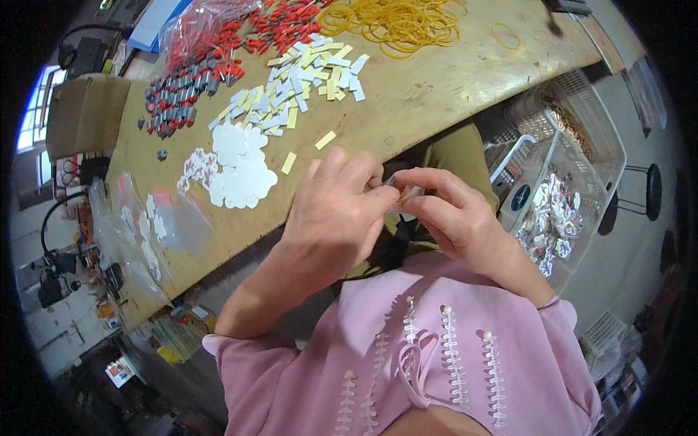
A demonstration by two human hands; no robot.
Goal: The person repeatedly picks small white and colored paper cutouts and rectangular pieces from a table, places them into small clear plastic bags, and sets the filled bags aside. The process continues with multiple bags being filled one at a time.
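Note:
My left hand [336, 202] and my right hand [454, 212] meet in front of me, just off the table's near edge. Between their closed fingertips is a small clear plastic packet [408, 195], mostly hidden by the fingers. What lies inside it I cannot make out. On the table by my left hand are two loose pale yellow strips [289, 162]. Beyond them spreads a heap of white and yellow strips [313, 73]. Left of my left hand lie white scalloped cards [236, 163] and a small cluster of printed cut-outs [198, 168].
Small grey-and-red parts [174, 102] and yellow rubber bands [396, 25] cover the far side of the wooden table [451, 87]. Clear plastic bags [182, 221] lie at its left. On my right stands a white plastic basket [607, 138] holding filled packets [552, 218].

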